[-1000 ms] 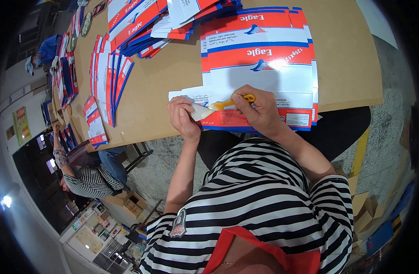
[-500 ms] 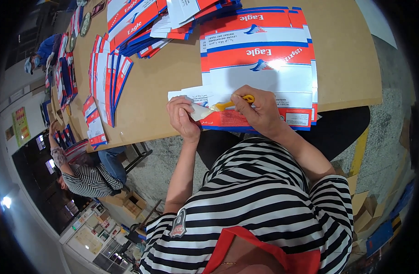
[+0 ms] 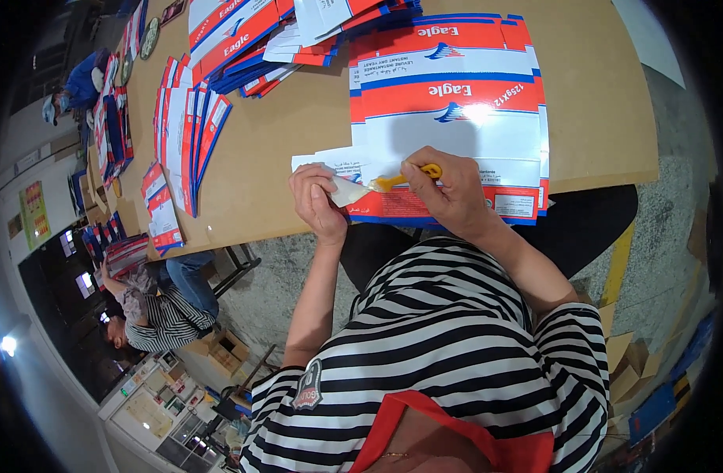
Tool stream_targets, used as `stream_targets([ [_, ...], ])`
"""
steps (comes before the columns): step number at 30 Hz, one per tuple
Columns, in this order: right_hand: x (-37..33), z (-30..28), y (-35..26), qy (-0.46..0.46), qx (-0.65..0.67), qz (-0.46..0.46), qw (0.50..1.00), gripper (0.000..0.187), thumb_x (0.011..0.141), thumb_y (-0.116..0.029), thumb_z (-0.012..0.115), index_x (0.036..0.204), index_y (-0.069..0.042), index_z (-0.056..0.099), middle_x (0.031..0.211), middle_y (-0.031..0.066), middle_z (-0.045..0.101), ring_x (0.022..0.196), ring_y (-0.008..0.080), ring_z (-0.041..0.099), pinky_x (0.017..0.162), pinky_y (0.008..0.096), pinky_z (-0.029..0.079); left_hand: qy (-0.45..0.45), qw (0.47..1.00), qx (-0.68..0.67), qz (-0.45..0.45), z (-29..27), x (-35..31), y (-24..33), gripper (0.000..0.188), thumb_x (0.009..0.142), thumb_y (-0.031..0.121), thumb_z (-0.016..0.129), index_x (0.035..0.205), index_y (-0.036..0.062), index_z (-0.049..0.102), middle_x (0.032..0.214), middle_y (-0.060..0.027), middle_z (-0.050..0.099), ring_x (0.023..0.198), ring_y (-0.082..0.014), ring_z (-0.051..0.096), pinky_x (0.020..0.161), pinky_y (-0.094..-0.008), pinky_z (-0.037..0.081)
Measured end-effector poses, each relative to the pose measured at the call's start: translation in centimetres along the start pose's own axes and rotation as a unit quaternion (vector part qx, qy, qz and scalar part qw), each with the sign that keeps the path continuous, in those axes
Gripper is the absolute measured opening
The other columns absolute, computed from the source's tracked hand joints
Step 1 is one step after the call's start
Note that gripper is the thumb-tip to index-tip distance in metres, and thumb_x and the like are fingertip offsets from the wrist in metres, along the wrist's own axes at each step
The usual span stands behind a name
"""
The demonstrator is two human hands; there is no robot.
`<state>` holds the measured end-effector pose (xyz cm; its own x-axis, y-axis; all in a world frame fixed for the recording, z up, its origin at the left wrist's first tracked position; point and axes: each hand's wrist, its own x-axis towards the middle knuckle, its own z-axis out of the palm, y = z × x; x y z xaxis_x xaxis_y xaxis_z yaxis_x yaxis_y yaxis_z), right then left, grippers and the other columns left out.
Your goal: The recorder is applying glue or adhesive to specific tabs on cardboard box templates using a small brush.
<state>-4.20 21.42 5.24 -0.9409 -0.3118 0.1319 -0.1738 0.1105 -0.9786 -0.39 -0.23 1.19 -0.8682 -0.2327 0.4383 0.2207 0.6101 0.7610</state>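
From here I see a person at a brown desk (image 3: 598, 118), in a shirt with black and white stripes. The left hand (image 3: 318, 201) has its grip closed, pinching a small white piece (image 3: 347, 194) with a pointy end. I can't tell what that piece is. The right hand (image 3: 448, 189) has its grip pressed together on a yellow tool (image 3: 395, 182) that looks like a brush. One end of it pokes out past the thumb and has a hole in it. The pale tip is right by the white piece's point, but I can't tell if they touch.

Both hands are by the near edge of the desk. Under them is a big flat carton (image 3: 448, 130), red, white and blue. It lies just left of the near right corner and sticks out a bit over the near edge.

More flat cartons (image 3: 239, 47) sit in a messy pile farther back. A fan of flat cartons (image 3: 176, 130) lies to the left, and a single flat carton (image 3: 163, 213) is by the near edge. Over on the left a co-worker (image 3: 168, 319) wears stripes too, near an open cardboard box (image 3: 226, 351).
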Motion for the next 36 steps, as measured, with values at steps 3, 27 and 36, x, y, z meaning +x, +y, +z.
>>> stream_targets([
  [3, 0.2, 0.2, -0.2, 0.014, 0.017, -0.004, 1.0, 0.019, 0.093, -0.017, 0.058, 0.086, 0.0, 0.062, 0.069, 0.0098, 0.062, 0.06, 0.0144, 0.06, 0.054, 0.0241, 0.045, 0.0, 1.0, -0.001, -0.001, 0.0, 0.1, 0.1, 0.032, 0.09, 0.022, 0.037, 0.066, 0.003, 0.047, 0.079, -0.0126, 0.056, 0.088, -0.0287, 0.051, 0.085, -0.0407, 0.039],
  [27, 0.5, 0.2, -0.4, 0.017, 0.05, 0.021, 0.998, 0.016, 0.089, -0.013, 0.058, 0.085, 0.002, 0.061, 0.071, 0.0156, 0.061, 0.058, 0.0249, 0.059, 0.051, 0.0308, 0.042, -0.003, 1.0, -0.004, -0.004, 0.0, -0.1, -0.2, 0.031, 0.09, 0.021, 0.037, 0.066, 0.0027, 0.047, 0.079, -0.0124, 0.056, 0.088, -0.0285, 0.052, 0.084, -0.0404, 0.039],
  [36, 0.3, 0.6, 0.2, 0.018, 0.049, 0.027, 0.998, 0.016, 0.09, -0.013, 0.058, 0.085, 0.002, 0.06, 0.071, 0.0154, 0.061, 0.058, 0.026, 0.06, 0.051, 0.0318, 0.042, -0.005, 1.0, 0.001, -0.002, -0.1, -0.2, -0.1, 0.031, 0.09, 0.02, 0.038, 0.067, 0.0023, 0.048, 0.08, -0.0126, 0.056, 0.089, -0.0284, 0.052, 0.085, -0.0403, 0.039],
])
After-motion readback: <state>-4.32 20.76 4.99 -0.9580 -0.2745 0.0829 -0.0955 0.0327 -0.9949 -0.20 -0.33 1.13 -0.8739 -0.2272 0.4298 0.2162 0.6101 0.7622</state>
